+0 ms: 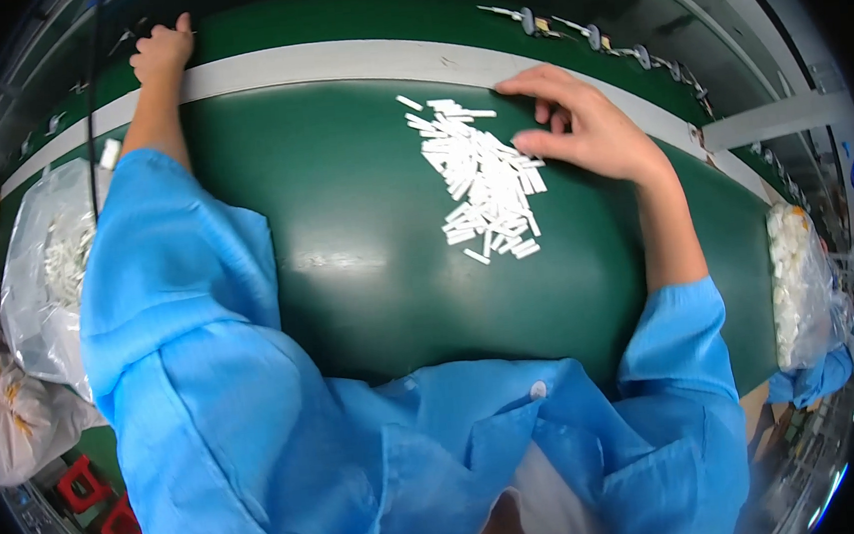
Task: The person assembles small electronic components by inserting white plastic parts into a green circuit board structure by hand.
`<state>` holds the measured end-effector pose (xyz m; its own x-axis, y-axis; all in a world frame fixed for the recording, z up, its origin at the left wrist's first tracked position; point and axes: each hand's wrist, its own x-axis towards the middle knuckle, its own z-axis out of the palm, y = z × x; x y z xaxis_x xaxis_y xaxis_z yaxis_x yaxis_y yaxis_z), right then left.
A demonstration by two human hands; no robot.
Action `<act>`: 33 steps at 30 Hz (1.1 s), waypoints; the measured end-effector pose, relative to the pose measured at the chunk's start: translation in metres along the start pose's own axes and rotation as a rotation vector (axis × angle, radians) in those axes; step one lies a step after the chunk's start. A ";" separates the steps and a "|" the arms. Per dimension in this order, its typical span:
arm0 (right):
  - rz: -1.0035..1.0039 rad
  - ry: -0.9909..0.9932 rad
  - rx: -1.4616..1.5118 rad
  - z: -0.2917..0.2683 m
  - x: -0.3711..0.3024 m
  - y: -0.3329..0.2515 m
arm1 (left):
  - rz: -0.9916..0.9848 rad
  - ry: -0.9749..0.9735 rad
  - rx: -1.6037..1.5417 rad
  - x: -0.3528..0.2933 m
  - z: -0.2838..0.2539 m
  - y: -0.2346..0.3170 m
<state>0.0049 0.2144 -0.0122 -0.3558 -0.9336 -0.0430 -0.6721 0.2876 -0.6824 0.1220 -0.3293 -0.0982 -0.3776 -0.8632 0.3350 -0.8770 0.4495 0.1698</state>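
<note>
A loose pile of short, thin white pieces (pixel 484 167) lies on the green work surface (pixel 367 272). My right hand (pixel 586 124) hovers at the pile's right side, fingers and thumb apart and nothing seen between them. The thumb tip is close to the pieces, and the index finger reaches the white rail (pixel 331 62). My left hand (pixel 163 52) stretches far out past that rail, over a dark green strip (pixel 327 19). Its fingers are curled in; whatever they hold, if anything, is too small to make out.
Small parts with grey round discs (pixel 594 37) lie in a row along the far strip at right. A clear plastic bag (pixel 31 268) with pale pieces sits left of my arm. Bagged white items (pixel 794 283) stand at right. Red frames (pixel 83 485) lie lower left.
</note>
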 end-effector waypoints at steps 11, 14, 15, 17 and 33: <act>-0.155 0.309 -0.485 0.052 0.057 -0.052 | 0.636 0.307 -0.354 -0.085 -0.018 0.127; -0.214 0.350 -0.670 0.077 0.063 -0.060 | 0.645 0.153 -0.159 -0.089 -0.019 0.116; -0.203 0.358 -0.670 0.082 0.065 -0.064 | 0.666 0.154 -0.139 -0.091 -0.018 0.113; -0.198 0.301 -0.733 0.085 0.070 -0.072 | 0.686 0.179 -0.060 -0.095 -0.023 0.118; 0.204 0.411 0.525 0.023 0.050 0.018 | -0.202 -1.236 -2.356 -0.234 -0.086 0.243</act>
<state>-0.0098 0.1681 -0.0436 -0.7283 -0.6853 0.0017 -0.2002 0.2104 -0.9569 0.0229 0.0020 -0.0556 -0.9684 -0.2491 0.0081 0.2197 -0.8378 0.4998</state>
